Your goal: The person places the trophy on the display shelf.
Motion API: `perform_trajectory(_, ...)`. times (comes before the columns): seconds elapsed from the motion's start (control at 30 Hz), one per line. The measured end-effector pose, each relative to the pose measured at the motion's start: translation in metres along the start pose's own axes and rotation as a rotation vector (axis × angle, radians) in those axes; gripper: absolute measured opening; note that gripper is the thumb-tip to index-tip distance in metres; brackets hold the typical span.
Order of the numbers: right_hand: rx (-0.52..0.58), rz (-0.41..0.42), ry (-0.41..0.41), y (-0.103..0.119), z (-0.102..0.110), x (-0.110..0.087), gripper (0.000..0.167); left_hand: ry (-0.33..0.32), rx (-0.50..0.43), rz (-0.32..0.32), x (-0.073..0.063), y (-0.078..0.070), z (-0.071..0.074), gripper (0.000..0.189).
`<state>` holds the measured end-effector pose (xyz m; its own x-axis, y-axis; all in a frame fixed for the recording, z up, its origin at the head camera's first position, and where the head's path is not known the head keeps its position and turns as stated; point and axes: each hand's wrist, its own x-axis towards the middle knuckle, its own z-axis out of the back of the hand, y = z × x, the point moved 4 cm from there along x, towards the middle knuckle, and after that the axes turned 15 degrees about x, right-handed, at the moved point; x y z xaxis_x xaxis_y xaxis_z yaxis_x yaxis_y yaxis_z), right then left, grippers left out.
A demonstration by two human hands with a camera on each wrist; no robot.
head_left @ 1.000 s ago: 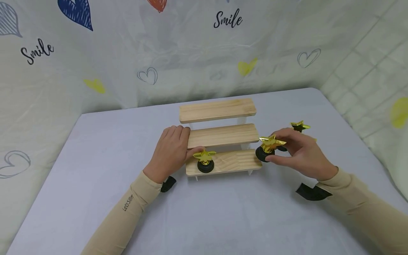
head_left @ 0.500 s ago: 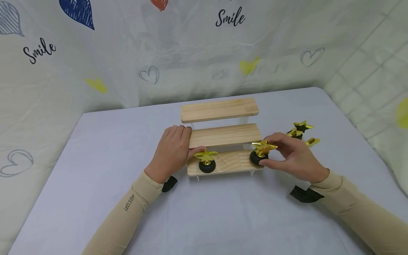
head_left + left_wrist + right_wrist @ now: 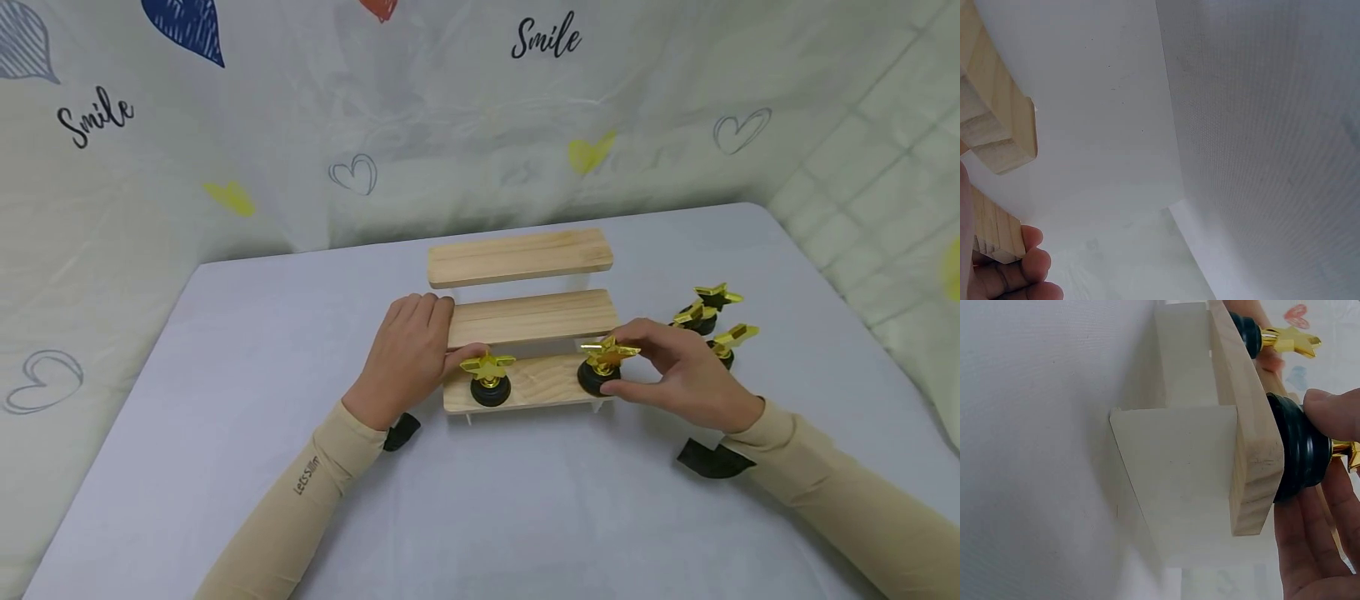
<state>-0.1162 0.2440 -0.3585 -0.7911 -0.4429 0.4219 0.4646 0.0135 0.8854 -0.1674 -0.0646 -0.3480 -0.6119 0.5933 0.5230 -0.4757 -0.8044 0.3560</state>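
A three-tier wooden display rack [image 3: 536, 318] with white supports stands on the table. My left hand [image 3: 408, 354] grips the left end of its middle board, and its fingers [image 3: 1036, 265] curl round that board's end in the left wrist view. Close to the left thumb, a gold star trophy [image 3: 491, 392] with a black base stands on the lowest board. My right hand [image 3: 686, 375] pinches a second star trophy [image 3: 600, 377] by its base between thumb and fingers. That base [image 3: 1297, 450] sits against the right end of the lowest board in the right wrist view.
To the right of the rack, behind my right hand, three more star trophies [image 3: 720, 297] are grouped on the white-covered table [image 3: 480, 517]. A pale cloth [image 3: 450, 108] printed with hearts and words hangs behind the table's far edge.
My right hand has carried its trophy leftward from beside the rack onto the right end of the lowest board. The left hand keeps its grip. The trophies behind the right hand show more fully.
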Motion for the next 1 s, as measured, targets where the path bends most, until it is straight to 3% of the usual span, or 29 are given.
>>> perform_trajectory(0.47,-0.013,0.064,0.042,-0.0032,-0.0077,0.0031,0.063,0.007,0.007,0.001,0.0004,0.0002,-0.0012,0.067)
perform_trajectory(1.0,0.036,0.037,-0.004,-0.0095,-0.0101,-0.0012,0.063,0.006,0.013,-0.001,-0.0008,-0.0008,-0.0018,0.069)
